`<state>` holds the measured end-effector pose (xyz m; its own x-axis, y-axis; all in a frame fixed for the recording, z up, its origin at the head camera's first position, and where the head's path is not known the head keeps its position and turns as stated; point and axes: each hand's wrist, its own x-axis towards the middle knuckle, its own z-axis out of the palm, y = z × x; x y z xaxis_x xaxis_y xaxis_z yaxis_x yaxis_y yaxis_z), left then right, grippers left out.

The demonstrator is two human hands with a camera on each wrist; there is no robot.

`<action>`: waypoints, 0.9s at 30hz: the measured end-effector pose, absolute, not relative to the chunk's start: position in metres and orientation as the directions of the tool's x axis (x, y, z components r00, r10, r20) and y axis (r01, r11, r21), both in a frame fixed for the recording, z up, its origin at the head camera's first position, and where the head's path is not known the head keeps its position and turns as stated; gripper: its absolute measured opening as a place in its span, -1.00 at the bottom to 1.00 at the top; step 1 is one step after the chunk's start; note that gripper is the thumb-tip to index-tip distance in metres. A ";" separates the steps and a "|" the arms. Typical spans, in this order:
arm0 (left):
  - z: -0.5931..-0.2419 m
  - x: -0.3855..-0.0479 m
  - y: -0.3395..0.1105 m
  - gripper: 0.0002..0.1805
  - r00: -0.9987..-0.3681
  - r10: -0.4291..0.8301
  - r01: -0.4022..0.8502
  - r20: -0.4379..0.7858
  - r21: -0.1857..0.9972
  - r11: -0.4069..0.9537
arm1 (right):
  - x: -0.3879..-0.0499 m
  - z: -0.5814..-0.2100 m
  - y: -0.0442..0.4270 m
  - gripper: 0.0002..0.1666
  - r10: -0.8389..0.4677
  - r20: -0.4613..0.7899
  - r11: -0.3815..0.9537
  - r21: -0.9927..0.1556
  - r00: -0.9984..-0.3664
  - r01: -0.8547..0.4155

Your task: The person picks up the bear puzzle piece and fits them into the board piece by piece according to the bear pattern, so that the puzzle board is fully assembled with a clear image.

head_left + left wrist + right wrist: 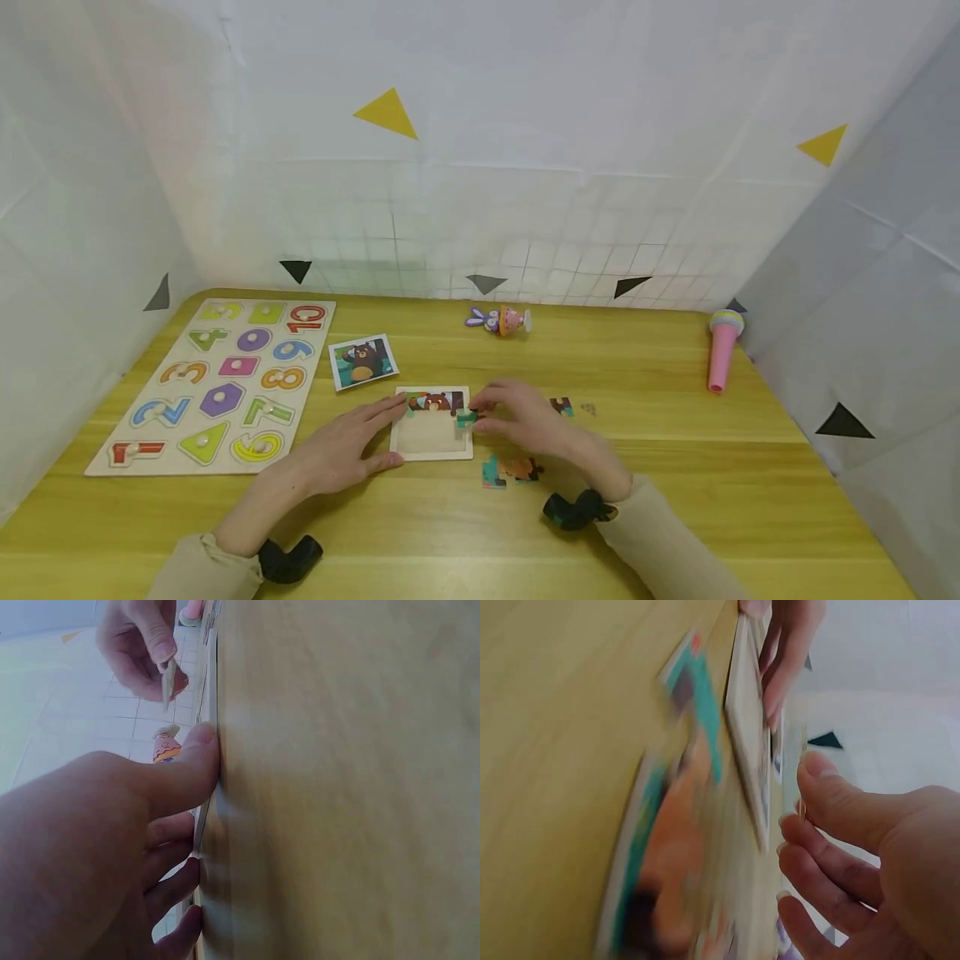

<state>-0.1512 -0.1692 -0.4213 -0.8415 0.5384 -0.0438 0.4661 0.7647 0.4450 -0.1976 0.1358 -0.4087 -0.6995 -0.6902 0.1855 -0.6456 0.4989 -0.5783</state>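
Observation:
A wooden puzzle frame (431, 456) lies on the table, with bear-picture pieces fitted along its top and bare wood below. My left hand (337, 446) rests at the frame's left side, fingers near the upper corner and thumb (196, 750) touching the lower one. Between thumb and fingers, my right hand (517, 417) pinches a green puzzle piece (466, 418) just above the frame's right side. In the right wrist view that piece (803, 776) appears edge-on, apart from the frame. Loose puzzle pieces (493, 473) lie below and right of the frame; another piece (561, 406) is beyond the right hand.
A bear picture card (363, 362) lies behind the left hand. At left is a number-and-shape board (168, 372). A rabbit toy (498, 320) lies at the back and a pink toy microphone (722, 354) at the right. White sheeting (480, 200) encloses the table.

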 end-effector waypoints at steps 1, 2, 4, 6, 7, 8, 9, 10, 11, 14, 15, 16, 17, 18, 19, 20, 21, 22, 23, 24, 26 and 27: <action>-0.421 -0.151 -0.169 -0.21 -0.842 0.538 0.465 -0.045 0.445 0.765 | -0.197 -0.408 0.131 -0.74 -0.693 0.194 0.500 -0.563 -0.694 -0.657; -0.421 -0.151 -0.169 -0.21 -0.841 0.538 0.464 -0.048 0.445 0.766 | -0.197 -0.406 0.126 -0.74 -0.695 0.203 0.502 -0.552 -0.690 -0.666; -0.420 -0.151 -0.169 -0.21 -0.842 0.537 0.460 -0.054 0.449 0.766 | -0.196 -0.404 0.116 -0.73 -0.694 0.211 0.511 -0.529 -0.688 -0.678; -0.420 -0.152 -0.168 -0.21 -0.842 0.536 0.456 -0.059 0.451 0.767 | -0.197 -0.402 0.106 -0.72 -0.699 0.216 0.519 -0.503 -0.682 -0.691; -0.419 -0.152 -0.168 -0.21 -0.843 0.535 0.455 -0.061 0.451 0.768 | -0.197 -0.401 0.100 -0.71 -0.703 0.215 0.523 -0.490 -0.678 -0.697; -0.419 -0.152 -0.169 -0.21 -0.843 0.534 0.454 -0.061 0.452 0.768 | -0.198 -0.401 0.095 -0.70 -0.708 0.211 0.521 -0.487 -0.673 -0.701; -0.420 -0.152 -0.168 -0.21 -0.844 0.533 0.452 -0.061 0.453 0.768 | -0.198 -0.400 0.091 -0.70 -0.713 0.206 0.521 -0.483 -0.670 -0.704; -0.420 -0.152 -0.168 -0.21 -0.845 0.532 0.452 -0.061 0.452 0.769 | -0.199 -0.399 0.086 -0.70 -0.717 0.202 0.519 -0.483 -0.667 -0.705; -0.420 -0.152 -0.168 -0.21 -0.846 0.530 0.449 -0.062 0.453 0.770 | -0.200 -0.399 0.082 -0.70 -0.719 0.202 0.515 -0.487 -0.665 -0.705; -0.422 -0.152 -0.168 -0.20 -0.851 0.522 0.440 -0.063 0.457 0.773 | -0.202 -0.396 0.072 -0.71 -0.716 0.214 0.502 -0.504 -0.664 -0.703; -0.423 -0.152 -0.167 -0.19 -0.852 0.519 0.436 -0.066 0.459 0.774 | -0.202 -0.396 0.070 -0.70 -0.715 0.219 0.498 -0.507 -0.664 -0.704; -0.424 -0.152 -0.167 -0.19 -0.854 0.516 0.431 -0.069 0.460 0.776 | -0.202 -0.396 0.068 -0.70 -0.717 0.220 0.495 -0.508 -0.661 -0.705; -0.424 -0.152 -0.167 -0.18 -0.855 0.513 0.427 -0.071 0.464 0.776 | -0.202 -0.396 0.067 -0.69 -0.721 0.219 0.493 -0.505 -0.658 -0.708; -0.424 -0.153 -0.167 -0.17 -0.856 0.511 0.424 -0.072 0.468 0.776 | -0.203 -0.397 0.066 -0.69 -0.726 0.215 0.491 -0.504 -0.654 -0.711; -0.424 -0.153 -0.167 -0.17 -0.857 0.510 0.420 -0.073 0.473 0.775 | -0.203 -0.398 0.065 -0.68 -0.731 0.206 0.490 -0.505 -0.651 -0.710; -0.424 -0.153 -0.167 -0.17 -0.858 0.509 0.418 -0.075 0.476 0.774 | -0.203 -0.399 0.065 -0.68 -0.734 0.195 0.490 -0.511 -0.651 -0.706; -0.424 -0.153 -0.167 -0.17 -0.858 0.507 0.416 -0.076 0.477 0.775 | -0.203 -0.400 0.065 -0.68 -0.736 0.185 0.493 -0.515 -0.652 -0.702; -0.424 -0.154 -0.168 -0.17 -0.858 0.507 0.415 -0.074 0.480 0.773 | -0.203 -0.401 0.065 -0.69 -0.735 0.175 0.496 -0.520 -0.655 -0.696; -0.424 -0.154 -0.168 -0.18 -0.859 0.507 0.415 -0.073 0.481 0.772 | -0.203 -0.402 0.064 -0.69 -0.734 0.169 0.498 -0.525 -0.657 -0.691; -0.423 -0.153 -0.169 -0.18 -0.858 0.508 0.417 -0.070 0.482 0.771 | -0.204 -0.403 0.064 -0.70 -0.735 0.163 0.499 -0.527 -0.659 -0.687; -0.423 -0.153 -0.169 -0.19 -0.858 0.510 0.419 -0.068 0.482 0.769 | -0.204 -0.405 0.063 -0.70 -0.741 0.151 0.503 -0.521 -0.654 -0.690; -0.423 -0.153 -0.169 -0.19 -0.857 0.511 0.420 -0.068 0.483 0.768 | -0.204 -0.406 0.062 -0.70 -0.747 0.146 0.505 -0.510 -0.649 -0.696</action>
